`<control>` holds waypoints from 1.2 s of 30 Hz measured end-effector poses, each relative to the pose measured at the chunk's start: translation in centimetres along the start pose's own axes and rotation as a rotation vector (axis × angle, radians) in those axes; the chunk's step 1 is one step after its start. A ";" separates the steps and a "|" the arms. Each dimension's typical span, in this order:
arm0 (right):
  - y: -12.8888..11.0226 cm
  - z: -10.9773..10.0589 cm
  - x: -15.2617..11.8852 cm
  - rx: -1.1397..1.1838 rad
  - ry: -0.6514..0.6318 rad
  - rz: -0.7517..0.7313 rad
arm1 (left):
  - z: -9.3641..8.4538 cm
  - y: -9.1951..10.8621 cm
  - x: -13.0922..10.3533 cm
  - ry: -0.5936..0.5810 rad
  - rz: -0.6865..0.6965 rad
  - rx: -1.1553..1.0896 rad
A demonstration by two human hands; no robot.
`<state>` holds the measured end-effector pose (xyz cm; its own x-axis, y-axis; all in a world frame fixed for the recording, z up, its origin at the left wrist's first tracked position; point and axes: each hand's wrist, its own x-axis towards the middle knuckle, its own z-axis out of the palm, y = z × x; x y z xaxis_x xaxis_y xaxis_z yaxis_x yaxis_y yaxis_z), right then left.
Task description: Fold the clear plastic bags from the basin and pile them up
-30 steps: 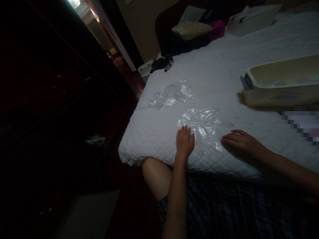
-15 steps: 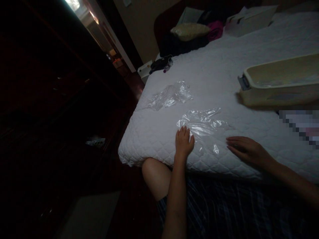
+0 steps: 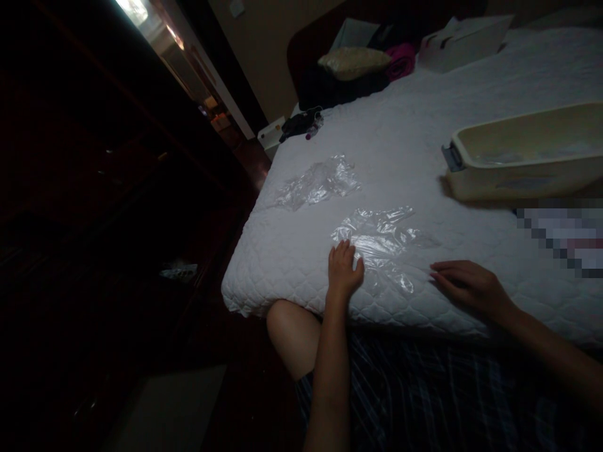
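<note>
A thin, crinkled clear plastic bag (image 3: 379,245) lies spread on the white quilted bed cover (image 3: 282,263). On its left edge, my left hand (image 3: 345,269) rests flat, fingers stretched forward and thumb apart. My right hand (image 3: 471,285) is at the bag's right end, thumb and fingertips pinched together on the edge of the film. Between the two hands the plastic runs in shiny creases. Farther back on the bed is a second crumpled clear plastic bag (image 3: 320,182), which neither hand touches.
A cream plastic bin (image 3: 527,182) with a grey latch stands at the right, beside a blurred-out patch. Toward the headboard are a white box (image 3: 464,47), a beige pillow (image 3: 355,63) and a rolled magenta cloth (image 3: 400,61). The bed's left edge drops to a dark floor.
My right fingertips have closed on the right edge of the near bag, and its film is drawn into creases toward them. My left hand stays on the left edge.
</note>
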<state>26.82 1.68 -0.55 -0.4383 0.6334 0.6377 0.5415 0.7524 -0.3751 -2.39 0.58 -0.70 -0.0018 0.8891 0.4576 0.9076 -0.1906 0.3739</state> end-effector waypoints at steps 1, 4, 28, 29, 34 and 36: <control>0.0 0.0 0.1 -0.011 0.004 -0.009 | -0.1 0.0 0.0 -0.001 0.002 -0.009; -0.1 0.0 0.2 -0.033 0.017 -0.029 | -0.2 0.0 0.0 -0.008 -0.001 -0.037; 0.1 0.1 0.1 -0.044 -0.027 0.093 | -1.8 0.2 -1.3 0.160 0.013 -0.189; 0.1 0.1 0.1 -0.062 -0.003 0.087 | -2.3 0.2 -1.6 0.116 0.076 -0.167; -0.5 0.0 0.6 -0.156 0.158 -0.004 | -3.5 0.0 -2.8 -0.046 0.198 -0.044; -1.6 0.3 1.8 -0.113 0.110 -0.079 | -3.2 -0.2 -2.7 -0.057 0.184 -0.040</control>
<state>24.91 1.63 0.96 -0.4047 0.5445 0.7346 0.5886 0.7699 -0.2465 -3.95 -3.09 0.59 0.1874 0.8599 0.4748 0.8731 -0.3673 0.3205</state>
